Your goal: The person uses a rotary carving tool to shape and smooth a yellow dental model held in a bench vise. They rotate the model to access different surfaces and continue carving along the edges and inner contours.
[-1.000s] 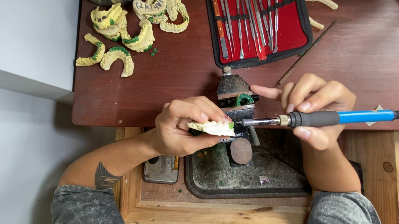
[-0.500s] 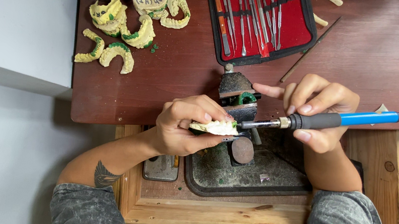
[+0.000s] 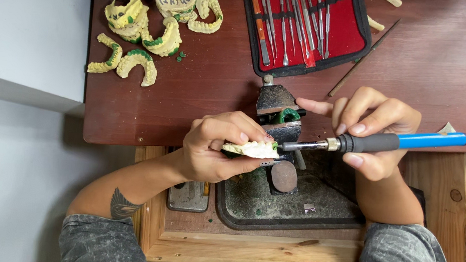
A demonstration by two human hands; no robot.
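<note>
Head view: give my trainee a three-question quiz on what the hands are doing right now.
1. True or false: the left hand holds the cream dental cast.
2. Which tool does the right hand hold? A) blue-handled electric wax knife B) hammer C) scissors
3. Fill in: the open instrument case on the wooden table has a ____ lining.

Key: 1 true, the fingers close around it. 2 A, its metal tip meets the cast. 3 red.

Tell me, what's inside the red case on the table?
The red case holds a row of thin metal hand tools tucked under black straps. Their middles are covered by the straps; the case's top end is out of frame.
</note>
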